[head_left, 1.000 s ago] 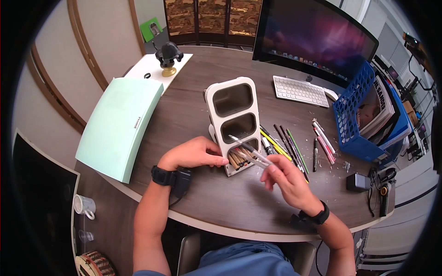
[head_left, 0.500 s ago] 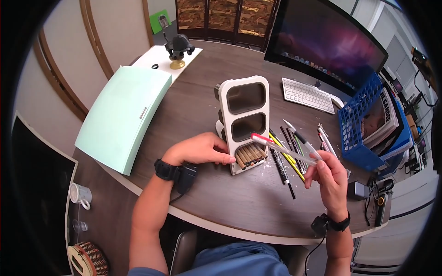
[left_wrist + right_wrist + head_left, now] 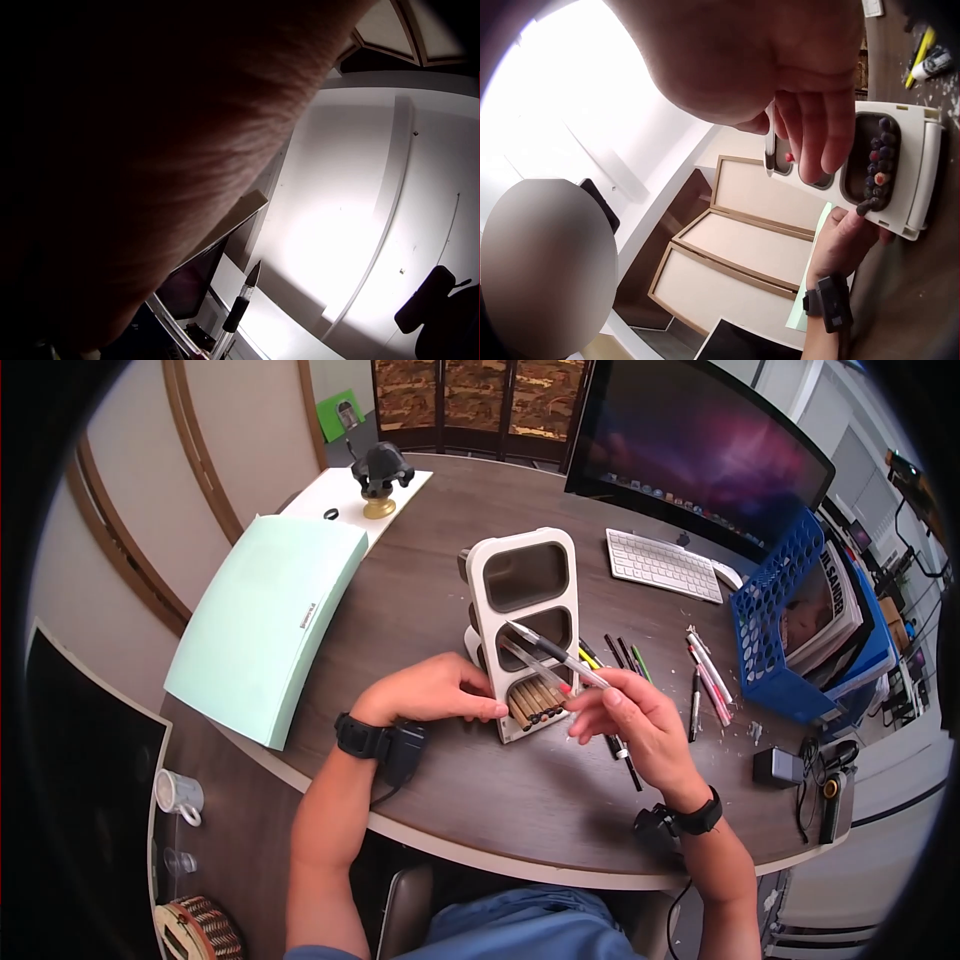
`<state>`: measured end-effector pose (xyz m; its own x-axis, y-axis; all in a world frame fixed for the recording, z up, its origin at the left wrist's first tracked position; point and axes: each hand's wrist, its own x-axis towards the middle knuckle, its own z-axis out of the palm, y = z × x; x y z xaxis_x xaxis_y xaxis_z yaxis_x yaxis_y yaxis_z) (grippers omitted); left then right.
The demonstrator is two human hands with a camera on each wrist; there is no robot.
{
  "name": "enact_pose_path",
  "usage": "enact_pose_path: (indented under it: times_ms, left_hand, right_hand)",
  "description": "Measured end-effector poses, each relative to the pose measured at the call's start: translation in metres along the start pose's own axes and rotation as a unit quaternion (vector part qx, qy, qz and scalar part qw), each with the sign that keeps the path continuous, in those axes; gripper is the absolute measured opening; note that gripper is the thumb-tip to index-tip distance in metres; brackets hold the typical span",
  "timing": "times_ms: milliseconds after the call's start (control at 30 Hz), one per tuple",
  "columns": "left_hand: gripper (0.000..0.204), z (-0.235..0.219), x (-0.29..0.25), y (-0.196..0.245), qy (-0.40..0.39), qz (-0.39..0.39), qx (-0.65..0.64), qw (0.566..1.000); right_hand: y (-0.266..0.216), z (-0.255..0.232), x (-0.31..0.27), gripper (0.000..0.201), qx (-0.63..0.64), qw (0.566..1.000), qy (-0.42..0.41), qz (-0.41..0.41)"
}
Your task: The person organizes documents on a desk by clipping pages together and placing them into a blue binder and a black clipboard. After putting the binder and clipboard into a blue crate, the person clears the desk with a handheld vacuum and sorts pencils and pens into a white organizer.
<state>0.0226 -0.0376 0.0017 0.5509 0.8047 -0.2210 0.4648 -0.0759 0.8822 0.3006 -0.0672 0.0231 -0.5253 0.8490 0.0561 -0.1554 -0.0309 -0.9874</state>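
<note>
A white three-compartment pen organizer (image 3: 487, 622) stands tilted on the desk. Its lowest compartment holds several brown wooden pencils (image 3: 535, 698), whose dark, red and light ends show in the right wrist view. My left hand (image 3: 428, 688) grips the organizer's lower left side, thumb on the front. My right hand (image 3: 645, 725) pinches a pen with a black grip (image 3: 548, 647), its tip in front of the middle compartment. Below that pen, a clear pen with a red end (image 3: 540, 666) overlaps the same opening; I cannot tell whether my fingers hold it.
Behind my right hand lie loose pens and pencils, with white and pink pens (image 3: 710, 680) farther right amid white scraps. A blue file basket (image 3: 770, 650), keyboard (image 3: 660, 563) and monitor (image 3: 705, 450) stand beyond. A mint-green box file (image 3: 260, 625) is at left, a small dark box (image 3: 778, 767) at right.
My right hand moved right with both pens, then came back left to the organizer's front. The clear pen's red end now points toward the hand. My left hand kept its grip.
</note>
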Motion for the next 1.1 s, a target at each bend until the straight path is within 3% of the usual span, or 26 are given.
enact_pose_path:
  times_ms: [200,233,333,400,633,733,800,867,1000,1033,1100]
  left_hand:
    - [0.043,0.0,0.001,-0.005,-0.001,0.004,-0.012,1.0]
    - [0.043,0.0,0.0,-0.004,-0.001,0.005,-0.013,1.0]
    - [0.043,0.0,0.0,0.001,-0.002,-0.004,-0.003,1.0]
    - [0.042,0.0,0.001,-0.001,0.002,-0.006,0.005,1.0]
    - [0.039,-0.001,-0.001,-0.004,0.001,-0.002,-0.007,1.0]
    - [0.039,0.003,0.001,-0.003,0.007,0.007,-0.026,1.0]
    - [0.039,0.002,0.002,-0.006,0.004,-0.003,-0.021,1.0]
    - [0.04,0.002,0.002,-0.006,0.003,-0.004,-0.025,1.0]
    - [0.037,0.002,0.0,0.0,0.005,-0.013,-0.03,0.999]
    - [0.037,0.002,0.001,-0.001,0.004,-0.014,-0.03,0.999]
    - [0.036,0.002,0.002,-0.004,0.005,-0.015,-0.027,1.0]
  right_hand:
    - [-0.008,-0.022,-0.015,0.033,-0.088,0.996,0.03,-0.006]
    - [-0.007,-0.022,-0.014,0.033,-0.156,0.986,0.057,0.003]
    - [-0.014,-0.008,-0.002,0.032,-0.359,0.929,0.086,0.027]
    - [-0.008,-0.001,0.014,0.033,-0.47,0.88,0.07,-0.021]
    - [0.0,0.022,0.042,0.034,-0.487,0.859,0.011,-0.159]
    - [-0.007,0.019,0.031,0.034,-0.515,0.845,0.001,-0.145]
    - [-0.008,-0.004,0.019,0.031,-0.48,0.863,0.026,-0.153]
    - [-0.014,-0.037,0.005,0.025,-0.524,0.843,0.115,-0.036]
    - [-0.006,-0.116,-0.034,0.026,-0.681,0.696,0.199,0.108]
    - [0.003,-0.13,-0.044,0.026,-0.681,0.697,0.199,0.109]
    - [0.017,-0.144,-0.059,0.027,-0.707,0.658,0.185,0.183]
